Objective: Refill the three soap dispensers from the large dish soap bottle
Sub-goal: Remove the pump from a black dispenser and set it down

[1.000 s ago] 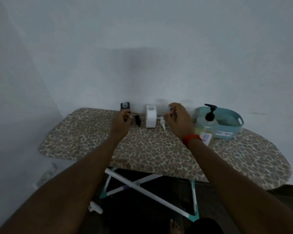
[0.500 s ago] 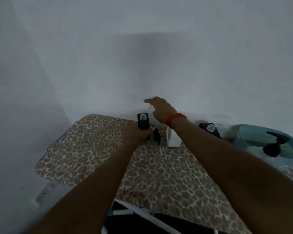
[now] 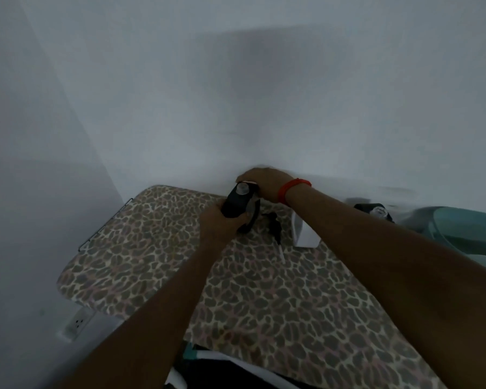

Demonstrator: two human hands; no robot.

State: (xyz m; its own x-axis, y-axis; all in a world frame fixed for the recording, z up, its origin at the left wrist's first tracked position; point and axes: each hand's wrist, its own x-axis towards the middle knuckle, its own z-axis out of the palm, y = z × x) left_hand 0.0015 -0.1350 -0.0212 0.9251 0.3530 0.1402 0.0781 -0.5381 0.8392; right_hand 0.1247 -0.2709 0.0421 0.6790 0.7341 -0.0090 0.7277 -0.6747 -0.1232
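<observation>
My left hand (image 3: 222,221) grips a black soap dispenser (image 3: 237,204) at the far side of the leopard-print ironing board (image 3: 264,299) and holds it tilted, its open neck showing. My right hand (image 3: 264,183) curls over the dispenser's far top edge. A black pump head (image 3: 274,226) lies on the board just right of it. My right forearm partly hides a white dispenser (image 3: 303,234). A second black dispenser (image 3: 376,212) stands further right with its neck open. The large soap bottle is almost wholly out of frame at the right edge.
A teal basket (image 3: 460,228) sits at the right end of the board. The wall runs close behind the dispensers. A wire rest (image 3: 104,223) edges the board's left end, and a wall outlet (image 3: 77,322) is low on the left.
My left hand has taken the left black dispenser and tilted it. My right hand dropped from pointing above it onto its top. The view shifted closer and left.
</observation>
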